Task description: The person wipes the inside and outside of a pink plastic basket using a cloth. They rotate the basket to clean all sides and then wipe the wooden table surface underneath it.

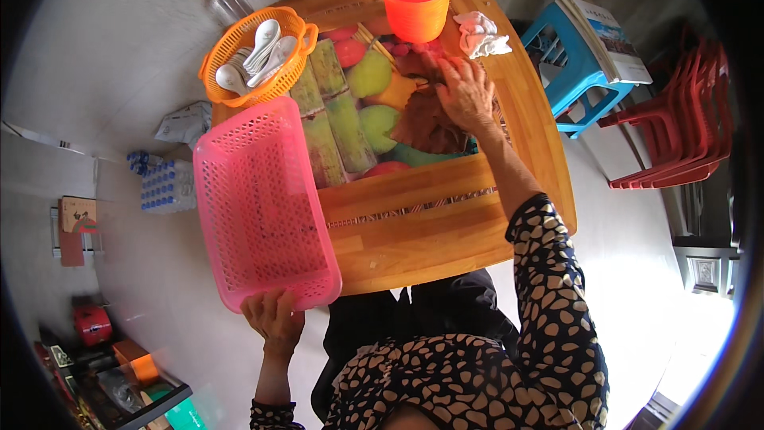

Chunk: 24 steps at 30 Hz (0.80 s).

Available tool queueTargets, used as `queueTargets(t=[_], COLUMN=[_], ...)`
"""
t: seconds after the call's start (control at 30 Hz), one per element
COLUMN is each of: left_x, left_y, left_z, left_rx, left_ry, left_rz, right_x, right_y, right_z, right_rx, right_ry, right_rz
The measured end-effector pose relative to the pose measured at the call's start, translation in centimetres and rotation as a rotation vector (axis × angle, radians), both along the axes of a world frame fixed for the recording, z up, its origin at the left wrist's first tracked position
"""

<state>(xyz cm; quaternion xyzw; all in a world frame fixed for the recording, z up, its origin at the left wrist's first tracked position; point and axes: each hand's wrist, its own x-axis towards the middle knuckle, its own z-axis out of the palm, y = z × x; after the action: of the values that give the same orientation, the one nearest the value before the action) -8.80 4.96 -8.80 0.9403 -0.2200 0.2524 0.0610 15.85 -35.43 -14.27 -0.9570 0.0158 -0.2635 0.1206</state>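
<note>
A pink perforated plastic basket [259,207] tilts over the left side of the wooden table, and nothing shows inside it. My left hand [274,320] grips its near rim, fingers curled over the edge. On the table, my right hand [465,95] lies flat over a crumpled brown cloth [434,123], fingers stretched out toward the far side. Beneath the cloth is a table surface printed with colourful fruit [374,123]. Close to the right hand's fingertips sits a crumpled white and pink cloth or tissue [480,34].
An orange basket of white spoons [259,60] and a stack of orange bowls [415,0] stand at the table's far side, with chopsticks [376,44] between. A blue stool [577,64] bearing books and stacked red chairs [676,119] are on the right. Bottle packs [167,185] sit left.
</note>
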Motion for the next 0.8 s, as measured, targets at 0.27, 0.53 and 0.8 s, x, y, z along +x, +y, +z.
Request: queueTargets(t=[0.27,0.53,0.8], left_x=[0.5,-0.5,-4.0], left_y=[0.2,0.0,-0.5], left_z=[0.3,1.9,1.7], left_rx=[0.028,0.002,-0.105], left_ry=[0.022,0.128,-0.071], left_rz=[0.034,0.059,0.014], right_x=[-4.5,-13.6,-4.5], right_y=[7.3,8.5,8.1], right_z=[0.7,2.3,1.5], right_rx=[0.052,-0.038,0.043], right_ry=[-0.016,0.177,0.018], right_rz=[0.500,0.892,0.550])
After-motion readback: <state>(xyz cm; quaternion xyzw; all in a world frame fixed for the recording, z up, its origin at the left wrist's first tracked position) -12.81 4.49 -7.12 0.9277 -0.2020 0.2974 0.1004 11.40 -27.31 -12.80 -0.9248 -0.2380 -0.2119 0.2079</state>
